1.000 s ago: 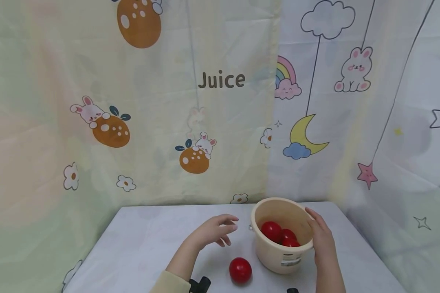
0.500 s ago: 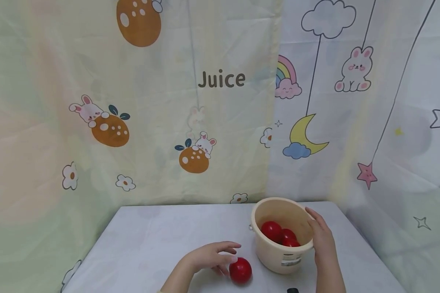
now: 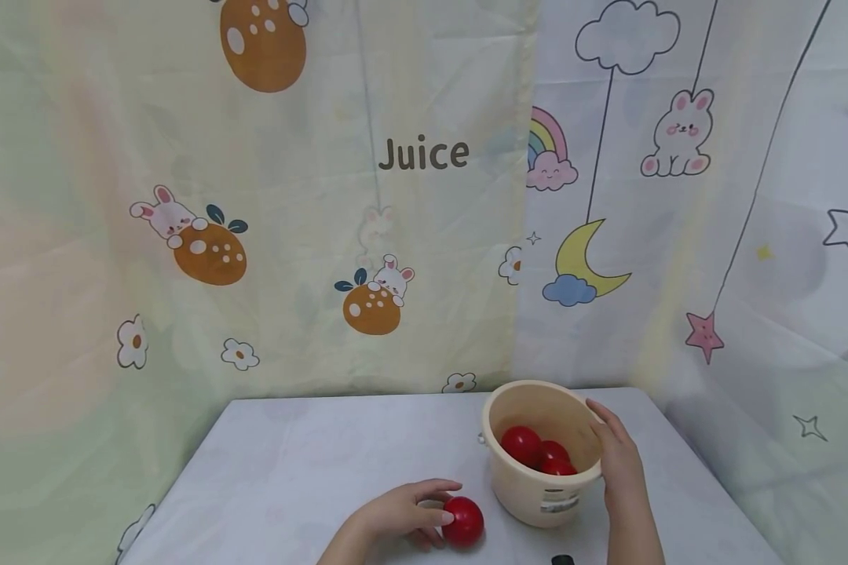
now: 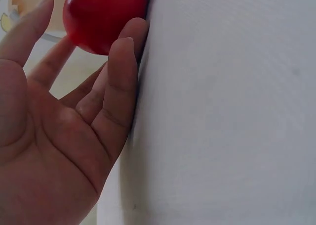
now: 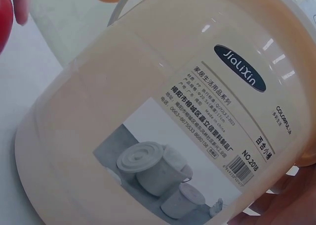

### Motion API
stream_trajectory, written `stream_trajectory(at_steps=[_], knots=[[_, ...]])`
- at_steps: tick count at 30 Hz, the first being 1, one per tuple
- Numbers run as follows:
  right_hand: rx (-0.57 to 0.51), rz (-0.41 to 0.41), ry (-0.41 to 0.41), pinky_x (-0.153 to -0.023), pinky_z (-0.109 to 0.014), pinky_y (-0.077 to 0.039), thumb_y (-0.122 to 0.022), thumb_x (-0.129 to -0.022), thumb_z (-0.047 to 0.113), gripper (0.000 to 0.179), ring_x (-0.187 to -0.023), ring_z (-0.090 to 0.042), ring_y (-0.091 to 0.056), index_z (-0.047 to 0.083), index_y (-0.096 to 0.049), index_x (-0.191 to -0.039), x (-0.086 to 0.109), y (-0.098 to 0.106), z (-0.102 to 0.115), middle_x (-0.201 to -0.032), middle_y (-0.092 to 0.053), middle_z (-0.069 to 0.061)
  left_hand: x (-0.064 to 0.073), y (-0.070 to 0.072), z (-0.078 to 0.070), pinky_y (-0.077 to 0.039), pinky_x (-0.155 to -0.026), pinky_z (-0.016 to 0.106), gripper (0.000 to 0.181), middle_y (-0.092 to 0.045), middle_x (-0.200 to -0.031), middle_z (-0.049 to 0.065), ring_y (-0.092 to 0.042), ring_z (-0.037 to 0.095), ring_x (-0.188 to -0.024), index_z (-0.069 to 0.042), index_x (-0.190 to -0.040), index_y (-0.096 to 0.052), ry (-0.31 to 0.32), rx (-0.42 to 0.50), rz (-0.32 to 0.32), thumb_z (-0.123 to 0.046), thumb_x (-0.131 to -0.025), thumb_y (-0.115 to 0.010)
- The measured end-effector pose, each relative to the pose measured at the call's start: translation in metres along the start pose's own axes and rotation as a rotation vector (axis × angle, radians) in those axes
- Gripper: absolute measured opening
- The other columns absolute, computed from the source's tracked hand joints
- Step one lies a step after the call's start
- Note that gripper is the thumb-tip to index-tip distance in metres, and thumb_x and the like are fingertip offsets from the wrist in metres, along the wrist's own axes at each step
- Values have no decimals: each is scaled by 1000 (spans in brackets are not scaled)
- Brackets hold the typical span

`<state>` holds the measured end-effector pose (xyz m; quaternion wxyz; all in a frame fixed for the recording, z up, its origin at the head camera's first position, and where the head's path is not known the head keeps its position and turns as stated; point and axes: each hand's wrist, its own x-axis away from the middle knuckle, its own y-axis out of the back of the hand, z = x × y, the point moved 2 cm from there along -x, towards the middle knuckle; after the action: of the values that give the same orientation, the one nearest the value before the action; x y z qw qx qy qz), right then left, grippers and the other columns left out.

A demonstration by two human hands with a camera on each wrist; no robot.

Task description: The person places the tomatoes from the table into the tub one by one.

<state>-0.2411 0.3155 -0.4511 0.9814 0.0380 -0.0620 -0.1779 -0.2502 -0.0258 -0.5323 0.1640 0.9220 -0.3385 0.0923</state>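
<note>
A smooth red ball (image 3: 462,522) lies on the table, left of a cream plastic bucket (image 3: 537,502). My left hand (image 3: 406,514) is at the ball's left side with its fingers spread about it. In the left wrist view, fingertips (image 4: 123,52) reach under the red ball (image 4: 103,17), while the thumb stands a little apart from it. My right hand (image 3: 622,463) grips the bucket's right rim. Three red balls (image 3: 523,446) show inside the bucket. In the right wrist view, the bucket's printed label (image 5: 197,126) faces the camera, and part of the right hand (image 5: 291,200) shows behind the wall.
The white table (image 3: 290,455) ends at the back against a printed curtain (image 3: 431,235). A thin bucket handle (image 5: 121,7) shows in the right wrist view. A small black object (image 3: 562,559) pokes in at the bottom edge.
My left hand has come down from above and left of the loose ball to its left side, its fingers now about it. The right hand and the bucket have stayed in place.
</note>
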Motion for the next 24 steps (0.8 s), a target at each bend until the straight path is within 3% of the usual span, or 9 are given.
stream_trajectory(at_steps=[24], knots=[[0, -6, -1, -111, -72, -24, -29, -103, 53, 56, -150, -42, -21, 33, -30, -155, 0, 0, -1, -164, -23, -10, -6, -8, 3, -61, -69, 39, 39, -66, -116, 1, -70, 23, -78, -31, -120, -67, 16, 9, -73, -24, -83, -78]])
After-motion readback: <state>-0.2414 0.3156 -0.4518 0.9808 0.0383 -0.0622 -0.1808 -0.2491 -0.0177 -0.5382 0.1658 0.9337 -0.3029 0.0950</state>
